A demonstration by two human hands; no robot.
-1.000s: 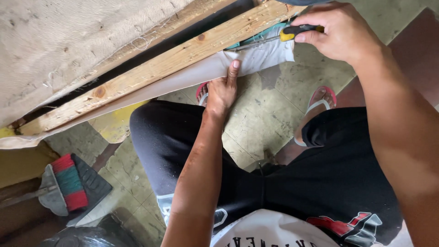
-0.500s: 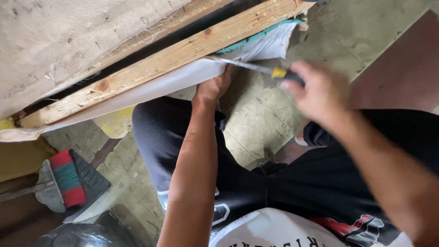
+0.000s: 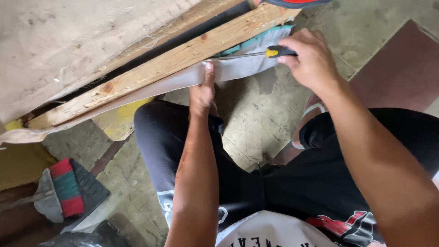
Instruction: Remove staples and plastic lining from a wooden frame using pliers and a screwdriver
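A bare wooden frame rail of an upturned piece of furniture runs diagonally across the top. Grey fabric hangs along its lower edge. My left hand grips that fabric edge, thumb pressed up against the rail. My right hand holds a screwdriver with a yellow and black handle. Its thin metal shaft points left, with the tip lying at the seam between fabric and wood.
Rough burlap-like backing covers the furniture above the rail. A brush with red and green bristles lies on the worn tiled floor at lower left. A reddish-brown mat is at the right. My legs in black shorts fill the bottom.
My right hand swung away from the rail and came back up; the screwdriver tip now rests at the fabric seam. My left hand keeps its grip on the fabric.
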